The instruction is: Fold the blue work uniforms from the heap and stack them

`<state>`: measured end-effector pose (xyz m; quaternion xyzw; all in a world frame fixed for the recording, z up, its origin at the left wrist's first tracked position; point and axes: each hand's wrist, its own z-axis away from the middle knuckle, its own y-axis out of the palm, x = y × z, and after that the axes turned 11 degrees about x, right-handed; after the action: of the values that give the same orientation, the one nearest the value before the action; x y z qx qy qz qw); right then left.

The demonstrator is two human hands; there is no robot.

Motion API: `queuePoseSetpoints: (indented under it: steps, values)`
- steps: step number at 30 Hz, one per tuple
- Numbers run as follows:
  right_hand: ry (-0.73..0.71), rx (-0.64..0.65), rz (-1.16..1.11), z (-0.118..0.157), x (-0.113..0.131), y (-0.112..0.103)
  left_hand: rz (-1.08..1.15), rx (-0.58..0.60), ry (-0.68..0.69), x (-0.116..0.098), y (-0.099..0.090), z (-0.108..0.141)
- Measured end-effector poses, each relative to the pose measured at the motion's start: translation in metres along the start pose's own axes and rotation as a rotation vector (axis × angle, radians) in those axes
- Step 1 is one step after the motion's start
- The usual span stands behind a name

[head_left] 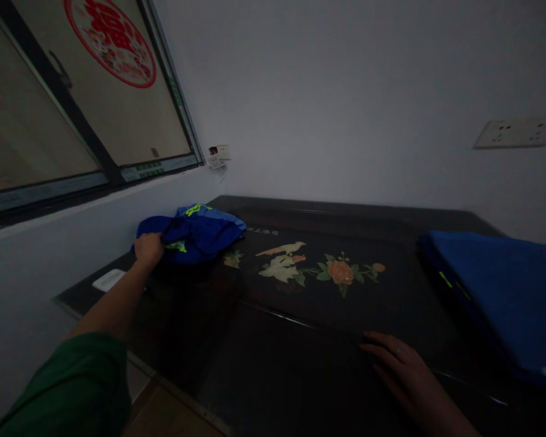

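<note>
At the far left of a dark, glossy table (277, 352), my left hand (148, 249) is closed on the edge of a crumpled blue garment (204, 233) with yellow-green markings. Its fingertips are partly hidden in the cloth. My right hand (398, 367) is low over the near right part of the table, fingers stretched out and slightly bent, with nothing in them. A ring shows on one finger. Farther right lies a flat, folded blue cloth item (505, 285) with small yellow-green stripes along its side, apart from my right hand.
A small white object (109, 280) lies beside my left forearm. Inlaid birds and flowers (341, 272) decorate the tabletop. A window (82, 91) with red round stickers borders the left; wall sockets (514, 133) are at right and in the corner.
</note>
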<state>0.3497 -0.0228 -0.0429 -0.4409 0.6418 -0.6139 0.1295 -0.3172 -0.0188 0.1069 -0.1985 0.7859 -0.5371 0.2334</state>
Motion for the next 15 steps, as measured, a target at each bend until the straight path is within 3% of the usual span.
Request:
queuePoseSetpoints:
  steps: [4,7,11,15]
  values:
    - [-0.006,-0.019,-0.012,0.0,0.0,0.0,0.016,-0.121,0.056,-0.029,-0.027,-0.017]
    - [-0.001,-0.013,-0.026,-0.001,0.0,0.0,0.083,-0.214,0.192,-0.061,-0.047,-0.018]
    - [0.007,0.015,-0.05,-0.002,0.002,-0.004,0.359,-0.39,0.457,-0.121,-0.08,0.005]
    - [0.026,0.035,-0.069,-0.004,0.008,-0.011,0.573,-0.432,0.727,-0.193,-0.12,0.047]
